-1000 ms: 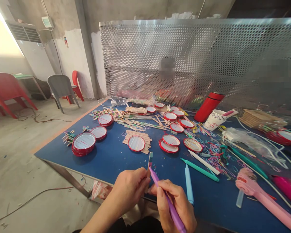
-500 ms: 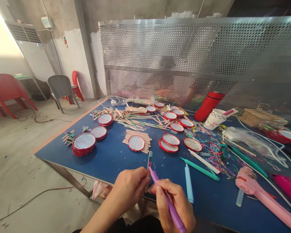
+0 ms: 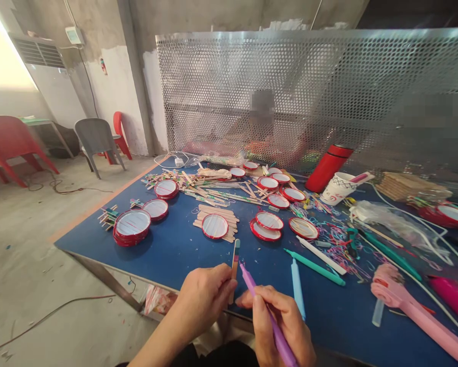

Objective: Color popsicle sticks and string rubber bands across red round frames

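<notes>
My left hand (image 3: 208,293) is closed on a flat wooden craft stick (image 3: 235,265), held upright over the table's front edge. The stick's top end is coloured teal, with a purple band below. In my right hand (image 3: 280,321) is a purple marker pen (image 3: 269,316), its tip just right of the stick and apart from it. Beyond my hands, a round red-rimmed disc (image 3: 214,226) lies on a row of plain craft sticks (image 3: 232,219). A light blue marker (image 3: 297,290), a teal marker (image 3: 316,267) and a white marker (image 3: 320,254) lie to the right.
Stacked red-rimmed discs (image 3: 131,227) stand on the blue table (image 3: 175,260) at left. Loose sticks (image 3: 213,191) cover the back. Right are a red flask (image 3: 328,167), a paper cup (image 3: 336,188), tangled rubber bands (image 3: 339,234) and a pink handheld object (image 3: 415,311). A perforated metal screen (image 3: 221,92) stands behind.
My right hand has moved slightly right, taking the marker's tip off the stick. More of the purple band shows now. My left hand has stayed nearly still.
</notes>
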`<state>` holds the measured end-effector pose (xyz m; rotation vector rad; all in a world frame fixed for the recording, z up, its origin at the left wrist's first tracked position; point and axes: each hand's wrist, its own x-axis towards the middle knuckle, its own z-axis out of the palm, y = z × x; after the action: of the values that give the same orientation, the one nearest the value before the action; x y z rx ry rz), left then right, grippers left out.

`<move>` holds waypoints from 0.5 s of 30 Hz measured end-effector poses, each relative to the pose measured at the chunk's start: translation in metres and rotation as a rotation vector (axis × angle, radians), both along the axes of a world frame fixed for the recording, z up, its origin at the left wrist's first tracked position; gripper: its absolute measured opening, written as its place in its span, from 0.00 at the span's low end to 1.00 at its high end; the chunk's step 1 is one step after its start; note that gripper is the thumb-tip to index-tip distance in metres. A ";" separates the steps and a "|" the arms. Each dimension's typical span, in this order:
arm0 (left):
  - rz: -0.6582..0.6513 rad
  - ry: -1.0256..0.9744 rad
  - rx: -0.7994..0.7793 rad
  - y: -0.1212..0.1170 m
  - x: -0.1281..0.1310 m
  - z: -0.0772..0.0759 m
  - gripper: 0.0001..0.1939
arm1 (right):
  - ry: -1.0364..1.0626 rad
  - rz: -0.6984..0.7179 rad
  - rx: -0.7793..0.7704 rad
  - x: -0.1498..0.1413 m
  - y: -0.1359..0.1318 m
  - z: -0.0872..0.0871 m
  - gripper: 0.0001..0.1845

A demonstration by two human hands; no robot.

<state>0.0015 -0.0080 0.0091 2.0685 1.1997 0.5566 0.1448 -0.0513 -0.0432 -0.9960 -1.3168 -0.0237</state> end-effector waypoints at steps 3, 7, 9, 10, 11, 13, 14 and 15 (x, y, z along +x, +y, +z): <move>-0.001 0.003 -0.016 0.000 0.001 0.000 0.13 | -0.009 0.032 -0.057 0.001 0.000 -0.003 0.04; -0.002 0.008 -0.018 -0.001 0.001 0.000 0.13 | 0.007 -0.007 -0.032 0.001 0.001 -0.004 0.03; -0.006 0.003 -0.020 -0.001 0.001 0.000 0.13 | 0.024 0.003 -0.015 0.000 0.001 -0.004 0.04; -0.007 0.002 -0.019 0.000 0.001 0.000 0.13 | 0.024 0.014 -0.020 0.000 0.001 -0.004 0.04; -0.006 0.002 -0.018 0.000 0.001 0.000 0.13 | 0.014 0.025 -0.023 -0.001 0.001 -0.004 0.04; -0.004 0.004 -0.016 0.001 0.001 0.000 0.13 | 0.008 0.026 -0.021 -0.002 0.002 -0.006 0.04; -0.003 0.005 -0.014 0.001 0.001 0.000 0.13 | 0.031 0.011 -0.009 -0.002 0.002 -0.006 0.04; -0.004 0.005 -0.013 0.001 0.001 0.000 0.13 | 0.051 0.003 0.008 -0.003 0.002 -0.007 0.03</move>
<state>0.0024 -0.0071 0.0086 2.0621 1.1989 0.5411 0.1421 -0.0496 -0.0502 -0.9822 -1.2711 -0.0012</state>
